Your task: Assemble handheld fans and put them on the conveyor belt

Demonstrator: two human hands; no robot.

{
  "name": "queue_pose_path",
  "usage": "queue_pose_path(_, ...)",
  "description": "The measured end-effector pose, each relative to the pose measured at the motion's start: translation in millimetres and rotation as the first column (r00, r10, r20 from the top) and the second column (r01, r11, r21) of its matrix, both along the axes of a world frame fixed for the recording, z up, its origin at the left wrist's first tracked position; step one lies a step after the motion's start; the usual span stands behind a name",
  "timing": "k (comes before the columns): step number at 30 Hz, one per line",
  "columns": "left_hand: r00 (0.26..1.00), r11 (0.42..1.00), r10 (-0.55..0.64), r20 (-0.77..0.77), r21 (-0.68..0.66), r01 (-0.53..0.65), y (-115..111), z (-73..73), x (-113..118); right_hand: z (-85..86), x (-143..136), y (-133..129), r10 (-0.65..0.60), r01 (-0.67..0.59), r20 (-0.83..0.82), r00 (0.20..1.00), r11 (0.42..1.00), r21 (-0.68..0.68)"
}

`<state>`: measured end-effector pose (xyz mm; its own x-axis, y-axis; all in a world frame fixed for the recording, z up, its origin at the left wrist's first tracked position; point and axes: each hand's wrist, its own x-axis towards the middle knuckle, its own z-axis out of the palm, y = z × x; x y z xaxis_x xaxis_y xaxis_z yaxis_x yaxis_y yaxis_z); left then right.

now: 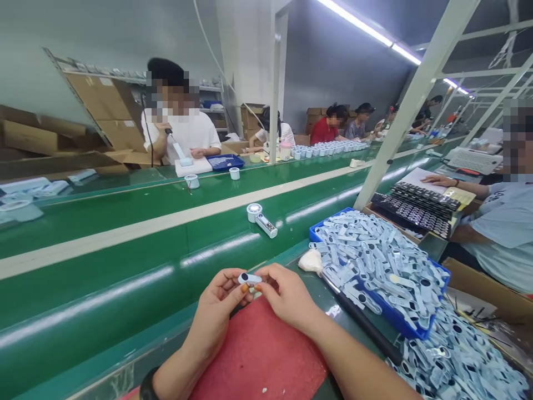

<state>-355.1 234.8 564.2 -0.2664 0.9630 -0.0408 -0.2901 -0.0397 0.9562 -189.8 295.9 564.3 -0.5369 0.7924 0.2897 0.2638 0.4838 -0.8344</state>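
A small light-blue plastic piece (251, 279) with a dark oval at its left end is held above a red cloth (262, 350). My left hand (219, 294) pinches its left end, thumb in front. From the right, my right hand (287, 291) grips the other end with closed fingers. Beyond them on the green belt lies a round white-and-blue device (255, 211) with an open handle (266, 226) showing parts inside. To the right, many similar light-blue pieces (375, 244) fill a blue tray (402, 321).
A black-handled tool (362, 322) with a white wrapped end lies beside the tray. More pieces (462, 355) are heaped at the lower right. A slanted metal post (395, 128) rises behind the tray. People sit across the belt and at the right.
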Motion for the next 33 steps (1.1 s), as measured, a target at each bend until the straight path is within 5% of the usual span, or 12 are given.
queue_pose_path(15, 0.996, 0.998, -0.065, -0.061, -0.030, 0.064, 1.1, -7.8, -3.6, -7.1, -5.8, -2.6, 0.009, -0.006, 0.051, 0.999, 0.999, -0.054)
queue_pose_path(33, 0.990, 0.993, -0.096, -0.103, -0.080, 0.088, -1.0, -6.7, -1.4, -8.9, -3.2, -6.1, 0.052, -0.085, 0.335, 0.941, 0.993, 0.085)
